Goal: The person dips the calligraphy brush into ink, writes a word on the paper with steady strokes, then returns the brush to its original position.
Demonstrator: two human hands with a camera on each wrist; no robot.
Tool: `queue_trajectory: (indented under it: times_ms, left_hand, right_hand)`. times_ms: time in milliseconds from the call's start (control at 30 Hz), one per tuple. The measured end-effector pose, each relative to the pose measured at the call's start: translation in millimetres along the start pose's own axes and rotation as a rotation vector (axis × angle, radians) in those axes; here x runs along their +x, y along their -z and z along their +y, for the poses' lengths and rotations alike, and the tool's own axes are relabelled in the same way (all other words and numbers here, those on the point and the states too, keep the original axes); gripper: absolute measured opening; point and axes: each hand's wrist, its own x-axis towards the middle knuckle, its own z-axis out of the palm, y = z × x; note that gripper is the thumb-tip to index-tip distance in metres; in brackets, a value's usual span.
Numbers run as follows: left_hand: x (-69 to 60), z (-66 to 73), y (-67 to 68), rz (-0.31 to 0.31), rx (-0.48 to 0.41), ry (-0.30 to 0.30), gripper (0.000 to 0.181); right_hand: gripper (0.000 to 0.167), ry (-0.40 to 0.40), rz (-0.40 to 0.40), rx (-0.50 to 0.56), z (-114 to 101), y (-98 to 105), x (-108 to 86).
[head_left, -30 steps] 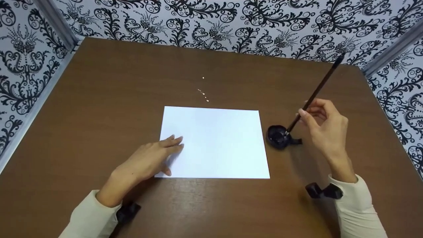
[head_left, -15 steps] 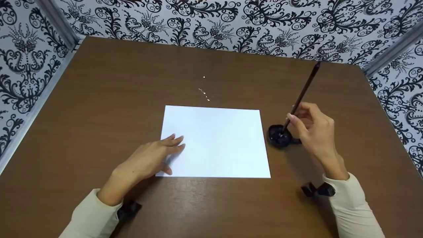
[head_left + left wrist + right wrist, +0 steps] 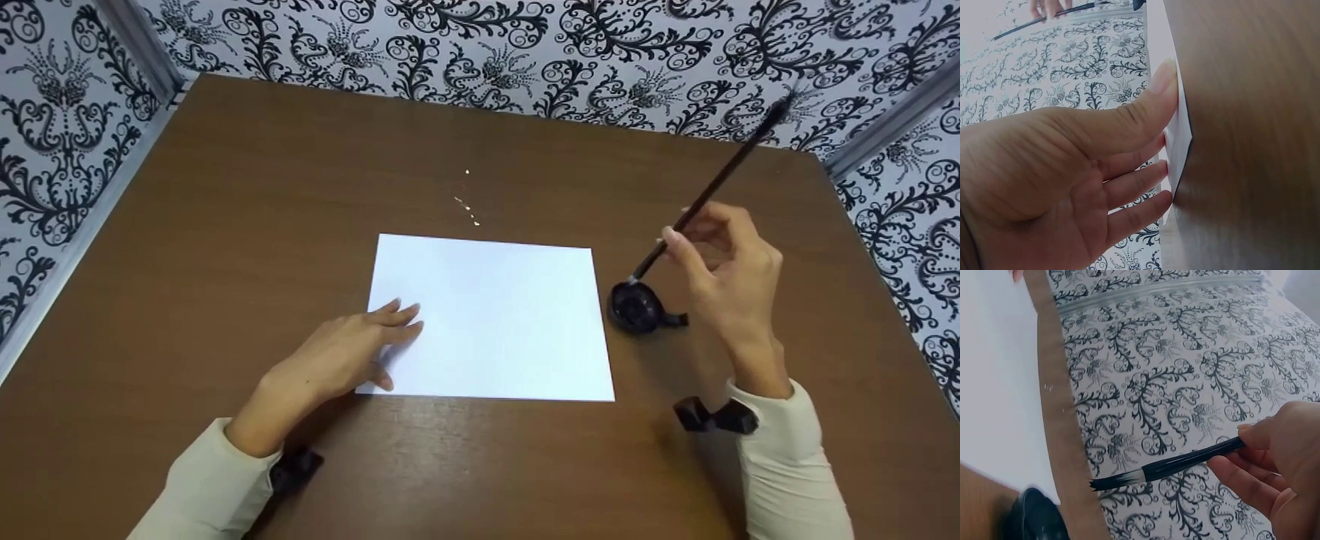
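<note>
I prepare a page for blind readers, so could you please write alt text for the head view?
A person's right grip pinches a dark brush, its lower end near the far rim of a small dark pot. The left grip rests on the left part of a white sheet on a brown table, before a patterned wall.

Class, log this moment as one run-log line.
left hand: rests on paper | right hand: pinches brush | bristles: near dark pot | paper: blank

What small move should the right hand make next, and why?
Probably carry the brush left over the paper: its bristles look dark and clear of the pot, the paper's visible face is blank, and the left hand rests on it.
</note>
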Motion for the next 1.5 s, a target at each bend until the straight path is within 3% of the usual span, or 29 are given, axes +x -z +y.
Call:
queue_trajectory:
  times_ms: [167, 400, 700, 1133, 1367, 1500]
  left_hand:
    - [-0.7, -1.7, -1.1, 0.003, -0.005, 0.009, 0.077]
    - [-0.3, -0.6, -2.9, -0.004, -0.019, 0.027, 0.075]
    - [3.0, 0.4, -4.4, -0.004, -0.015, 0.001, 0.073]
    - [4.3, 2.2, -1.4, -0.03, 0.0, 0.024, 0.074]
    - [2.9, 1.7, -0.2, -0.04, 0.0, 0.037, 0.075]
    - [1.8, 1.1, 0.1, -0.028, 0.015, 0.03, 0.074]
  right_hand:
    - [0.027, 0.009, 0.008, 0.091, -14, -29, 8.7]
    - [0.026, 0.019, -0.014, 0.3, -31, -70, 18.9]
    - [0.027, 0.025, -0.04, 0.38, -41, -115, 24.7]
    - [0.029, 0.032, -0.09, 0.374, -44, -166, 27.1]
    - [0.025, 0.112, -0.089, 0.254, -42, -188, 22.8]
    - [0.024, 0.153, -0.103, 0.267, -41, -197, 18.3]
